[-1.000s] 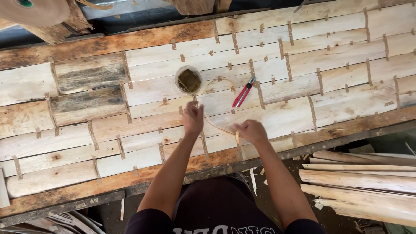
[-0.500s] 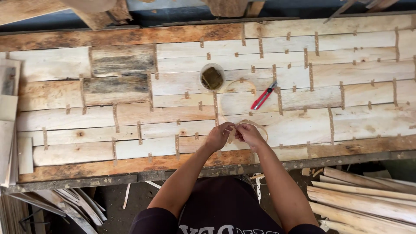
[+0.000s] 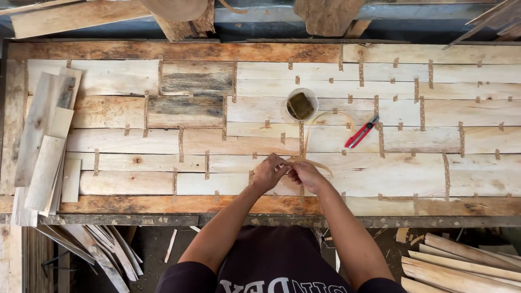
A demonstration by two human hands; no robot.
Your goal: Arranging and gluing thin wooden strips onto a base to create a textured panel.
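Both hands meet over the near part of a sheet of pale wood veneer strips (image 3: 380, 179) laid on the workbench. My left hand (image 3: 268, 172) and my right hand (image 3: 305, 174) pinch a thin curling strip of brown paper tape (image 3: 320, 120) between their fingertips. The tape loops up toward a small white bowl (image 3: 302, 104) holding a brownish wet sponge. A red utility knife (image 3: 361, 132) lies on the veneer to the right of the bowl. Short tape pieces cross many seams between the strips.
A stack of loose veneer pieces (image 3: 46, 144) lies on the bench's left end. More wood strips (image 3: 467, 263) are piled on the floor at the lower right, and scraps (image 3: 103, 247) hang under the bench at the lower left. Rough wooden blocks (image 3: 179, 13) sit beyond the far edge.
My left hand came back from near the bowl and joined my right hand on the tape. The view shifted, so the veneer stack at the left is now in sight.
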